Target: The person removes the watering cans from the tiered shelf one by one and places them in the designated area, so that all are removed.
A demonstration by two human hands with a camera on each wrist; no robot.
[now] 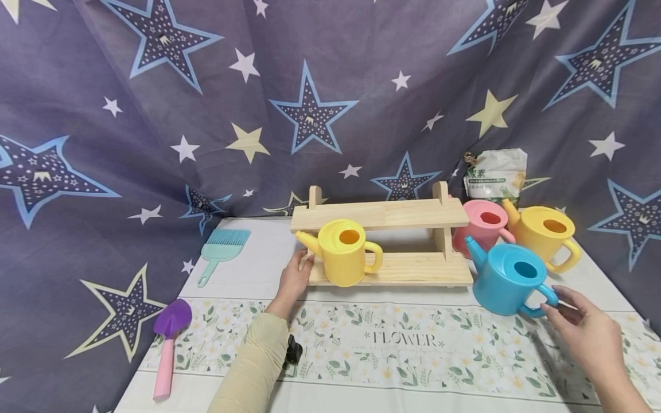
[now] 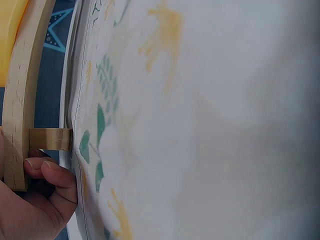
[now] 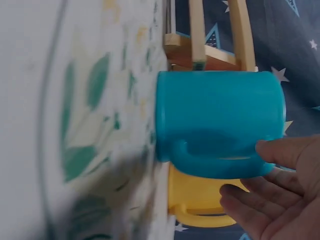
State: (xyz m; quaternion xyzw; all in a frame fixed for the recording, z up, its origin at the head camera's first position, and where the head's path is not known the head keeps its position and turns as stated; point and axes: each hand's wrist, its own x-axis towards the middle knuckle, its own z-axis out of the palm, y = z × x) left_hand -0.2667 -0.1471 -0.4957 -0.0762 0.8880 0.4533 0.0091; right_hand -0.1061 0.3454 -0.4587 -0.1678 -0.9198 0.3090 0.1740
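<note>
Head view: bright, diffuse, even light; largely sharp, with a soft grey shadow beneath the right hand [image 1: 594, 335] on the floral tablecloth [image 1: 408, 364]. Left wrist view: dimmer, near cloth heavily out of focus, darkening toward the right edge; wooden shelf [image 2: 24, 95] clearer, bowed by lens distortion. Right wrist view: subdued, foreground print blurred, shadow lower left, faint sheen on blue watering can [image 3: 220, 105].

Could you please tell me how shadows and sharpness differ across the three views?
Head: mostly sharp, soft shadow on the tablecloth below the right grip; left wrist: tablecloth at right blurred and dim, wooden shelf crisper; right wrist: tablecloth at left blurred, dark shadow low down, blue watering can clearer.
</note>
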